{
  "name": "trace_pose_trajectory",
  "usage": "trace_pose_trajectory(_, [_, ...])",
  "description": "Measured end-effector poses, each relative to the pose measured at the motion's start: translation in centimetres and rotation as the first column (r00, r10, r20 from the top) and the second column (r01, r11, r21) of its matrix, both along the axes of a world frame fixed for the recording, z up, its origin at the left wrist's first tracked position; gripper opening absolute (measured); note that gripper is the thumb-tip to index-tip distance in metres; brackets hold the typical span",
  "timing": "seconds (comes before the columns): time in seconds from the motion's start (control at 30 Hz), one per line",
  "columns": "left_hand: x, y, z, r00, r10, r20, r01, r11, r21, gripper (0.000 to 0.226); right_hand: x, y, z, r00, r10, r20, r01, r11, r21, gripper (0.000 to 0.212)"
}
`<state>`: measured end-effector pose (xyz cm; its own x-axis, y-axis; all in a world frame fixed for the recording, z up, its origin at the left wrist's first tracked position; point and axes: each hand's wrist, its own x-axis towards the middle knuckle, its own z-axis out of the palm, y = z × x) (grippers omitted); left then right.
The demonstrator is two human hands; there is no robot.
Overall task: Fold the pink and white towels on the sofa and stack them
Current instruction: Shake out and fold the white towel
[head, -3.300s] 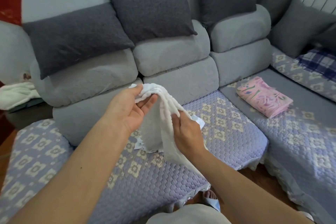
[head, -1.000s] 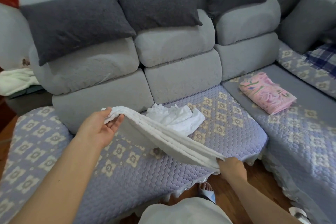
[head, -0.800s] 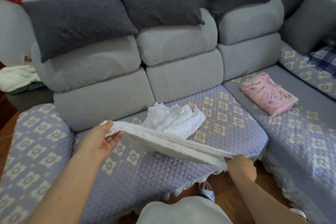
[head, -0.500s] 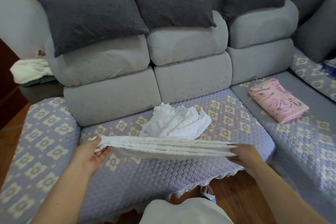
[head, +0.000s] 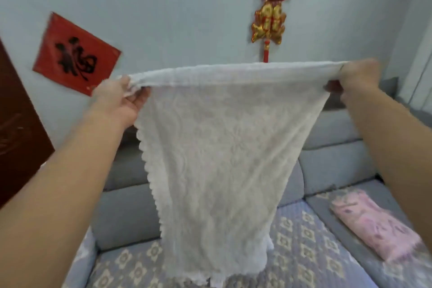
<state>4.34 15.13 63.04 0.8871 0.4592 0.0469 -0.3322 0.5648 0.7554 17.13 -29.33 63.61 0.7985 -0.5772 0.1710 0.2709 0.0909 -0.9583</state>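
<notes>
White towel: I hold the white towel up in front of me by its top edge, stretched taut between both hands; it hangs down flat, narrowing toward its lower edge, which reaches the sofa seat at 6 o'clock. Its left side has a scalloped border, and the weave looks lacy and thin.

Left hand: my left hand, at 9 o'clock, has fingers curled round the bunched top left corner of the towel, thumb on the near side.

Right hand: my right hand, at 2 o'clock, is closed on the top right corner; it is blurred, so I cannot tell the exact lie of the fingers.

Pink towel: the pink towel lies folded on the sofa seat at 4 o'clock, well apart from the white one, with a faint printed pattern.

Sofa: the sofa has grey back cushions behind the hanging towel and a lilac quilted seat cover with pale flower motifs.

Wall: a red paper square with a black character hangs tilted at 10 o'clock; a red and gold ornament with a tassel hangs at 12 o'clock, just above the towel's top edge.
</notes>
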Motion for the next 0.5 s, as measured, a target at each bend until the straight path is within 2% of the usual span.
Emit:
trace_pose_trajectory(0.03, [0.5, -1.0, 3.0, 0.998, 0.022, 0.053, -0.024, 0.999, 0.036, 0.021, 0.6, 0.0, 3.6, 0.995, 0.074, 0.06, -0.082, 0.986, 0.142, 0.007])
trace_pose_trajectory(0.07, [1.0, -1.7, 5.2, 0.996, 0.043, 0.078, -0.048, 0.997, 0.068, 0.021, 0.7, 0.2, 6.5, 0.985, 0.15, 0.088, -0.166, 0.965, 0.202, 0.011])
trace_pose_trajectory(0.17, [1.6, -3.6, 9.3, 0.993, 0.086, 0.084, -0.092, 0.992, 0.081, 0.029, 0.8, 0.0, 11.8, 0.949, 0.316, -0.014, -0.313, 0.945, 0.094, 0.012])
trace_pose_trajectory(0.2, [1.6, -4.0, 10.1, 0.991, 0.103, 0.084, -0.108, 0.993, 0.049, 0.028, 1.2, -0.4, 12.8, 0.95, 0.313, -0.023, -0.31, 0.947, 0.081, 0.012])
trace_pose_trajectory(0.27, [1.8, -4.8, 11.7, 0.977, 0.177, 0.12, -0.177, 0.984, -0.011, 0.024, 2.0, -1.8, 15.1, 0.978, 0.204, 0.036, -0.205, 0.978, 0.04, 0.01])
trace_pose_trajectory(0.3, [2.1, -5.1, 12.2, 0.968, 0.2, 0.15, -0.204, 0.979, 0.014, 0.022, 2.0, -2.4, 15.9, 0.991, 0.124, 0.059, -0.124, 0.992, -0.009, 0.009])
trace_pose_trajectory(0.37, [2.9, -5.8, 12.9, 0.961, 0.228, 0.154, -0.238, 0.97, 0.052, 0.025, 2.0, -3.5, 16.6, 0.992, 0.104, 0.066, -0.101, 0.994, -0.038, 0.015])
trace_pose_trajectory(0.4, [3.0, -6.4, 13.1, 0.962, 0.233, 0.14, -0.243, 0.968, 0.058, 0.025, 2.2, -4.2, 16.6, 0.991, 0.119, 0.064, -0.118, 0.993, -0.02, 0.018])
trace_pose_trajectory(0.5, [3.9, -8.9, 14.5, 0.942, 0.292, 0.164, -0.301, 0.953, 0.037, 0.027, 2.6, -6.6, 17.3, 0.977, 0.167, 0.136, -0.192, 0.961, 0.2, 0.032])
